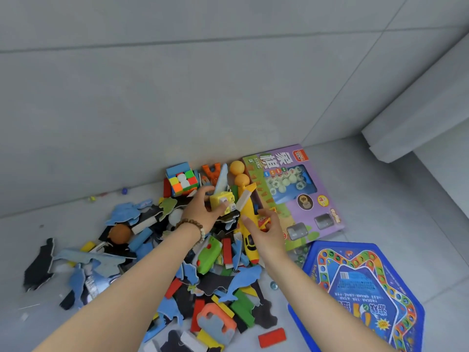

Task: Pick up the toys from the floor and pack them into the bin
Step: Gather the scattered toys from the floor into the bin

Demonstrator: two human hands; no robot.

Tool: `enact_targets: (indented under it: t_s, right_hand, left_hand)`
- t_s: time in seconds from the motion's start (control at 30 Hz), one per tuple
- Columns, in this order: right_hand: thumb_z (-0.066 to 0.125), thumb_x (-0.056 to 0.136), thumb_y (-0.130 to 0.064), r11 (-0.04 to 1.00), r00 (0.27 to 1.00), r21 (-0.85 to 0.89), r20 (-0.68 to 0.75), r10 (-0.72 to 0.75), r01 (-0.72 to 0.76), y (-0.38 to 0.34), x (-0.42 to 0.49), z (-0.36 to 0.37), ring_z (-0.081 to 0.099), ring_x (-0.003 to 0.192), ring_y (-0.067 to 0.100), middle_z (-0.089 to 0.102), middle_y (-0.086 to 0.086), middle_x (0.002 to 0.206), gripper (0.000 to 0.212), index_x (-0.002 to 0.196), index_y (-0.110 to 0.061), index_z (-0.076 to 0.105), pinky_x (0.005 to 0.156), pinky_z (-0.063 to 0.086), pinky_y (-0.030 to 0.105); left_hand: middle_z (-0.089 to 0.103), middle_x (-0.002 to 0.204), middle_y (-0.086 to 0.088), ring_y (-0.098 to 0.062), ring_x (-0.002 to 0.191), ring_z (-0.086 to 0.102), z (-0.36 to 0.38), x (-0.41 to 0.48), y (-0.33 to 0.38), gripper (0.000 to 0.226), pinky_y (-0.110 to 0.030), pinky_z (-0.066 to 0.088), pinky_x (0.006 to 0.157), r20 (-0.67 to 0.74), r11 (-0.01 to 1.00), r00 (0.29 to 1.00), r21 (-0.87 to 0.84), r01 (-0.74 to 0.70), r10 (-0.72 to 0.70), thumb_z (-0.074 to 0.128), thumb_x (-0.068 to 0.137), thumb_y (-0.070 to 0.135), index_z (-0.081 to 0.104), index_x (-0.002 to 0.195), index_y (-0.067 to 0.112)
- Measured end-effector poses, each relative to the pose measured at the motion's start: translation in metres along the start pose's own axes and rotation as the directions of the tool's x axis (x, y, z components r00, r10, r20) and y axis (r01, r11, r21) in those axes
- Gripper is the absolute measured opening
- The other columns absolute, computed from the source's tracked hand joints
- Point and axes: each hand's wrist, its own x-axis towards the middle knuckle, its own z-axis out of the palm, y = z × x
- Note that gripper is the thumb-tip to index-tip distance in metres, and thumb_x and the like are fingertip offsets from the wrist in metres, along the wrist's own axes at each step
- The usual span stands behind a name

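A heap of toys lies on the grey tiled floor against the wall. My left hand (203, 210), with a bead bracelet on the wrist, grips a small yellow cube toy (223, 200) near the back of the heap. My right hand (266, 229) reaches onto a yellow toy plane (247, 224), its fingers curled on the plane's red part. A colourful puzzle cube (182, 182) stands to the left of the yellow cube. Two orange balls (238, 172) lie by the wall. No bin is in view.
A purple chess-set box (299, 194) lies flat at the right, and a blue hexagonal game board (365, 293) lies nearer me. Foam puzzle pieces, coloured blocks, a green toy (208, 255) and glass marbles (273, 285) cover the floor. A grey ledge (416, 118) juts out at the right.
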Motion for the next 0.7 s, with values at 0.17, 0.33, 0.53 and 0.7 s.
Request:
enact_targets:
  t_s: [0.17, 0.33, 0.53, 0.7]
  right_hand:
    - [0.063, 0.084, -0.048, 0.998, 0.997, 0.062, 0.071, -0.031, 0.027, -0.012, 0.010, 0.004, 0.043, 0.118, 0.011, 0.044, -0.010, 0.129, 0.050, 0.127, -0.030, 0.049, 0.094, 0.038, 0.029]
    - [0.060, 0.086, -0.049, 0.987, 0.997, 0.161, 0.080, 0.003, -0.016, -0.014, 0.015, 0.005, 0.045, 0.117, 0.012, 0.047, -0.009, 0.129, 0.042, 0.122, -0.028, 0.054, 0.086, 0.036, 0.026]
    - [0.064, 0.085, -0.042, 0.977, 0.989, 0.170, 0.050, -0.136, 0.126, -0.014, 0.008, 0.003, 0.043, 0.123, 0.006, 0.050, -0.016, 0.129, 0.035, 0.118, -0.037, 0.056, 0.095, 0.036, 0.024]
    - [0.062, 0.083, -0.049, 0.972, 0.972, 0.090, 0.070, -0.224, 0.218, -0.049, -0.007, -0.003, 0.045, 0.118, 0.004, 0.052, -0.019, 0.126, 0.036, 0.118, -0.042, 0.055, 0.091, 0.034, 0.023]
  left_hand:
    - [0.055, 0.118, -0.001, -0.015, 0.105, 0.053, -0.003, 0.001, 0.003, 0.044, -0.028, 0.044, 0.087, 0.078, 0.995, 0.996, -0.088, 0.045, -0.038, 0.056, 0.091, 0.035, 0.047, 0.130, 0.017]
    - [0.059, 0.124, -0.007, -0.021, 0.107, 0.059, -0.006, -0.002, -0.001, 0.040, -0.034, 0.053, 0.082, 0.204, 0.941, 0.973, -0.292, 0.169, -0.111, 0.057, 0.091, 0.029, 0.044, 0.127, 0.019]
    - [0.062, 0.109, -0.001, -0.010, 0.091, 0.060, -0.016, -0.011, 0.002, 0.024, -0.021, 0.051, 0.073, 0.253, 0.882, 0.964, -0.433, 0.184, -0.077, 0.052, 0.094, 0.024, 0.042, 0.116, 0.025]
    - [0.061, 0.097, 0.006, -0.007, 0.084, 0.060, -0.044, -0.034, 0.023, 0.028, -0.019, 0.052, 0.072, 0.171, 0.834, 0.983, -0.534, 0.143, -0.059, 0.052, 0.093, 0.026, 0.044, 0.120, 0.023]
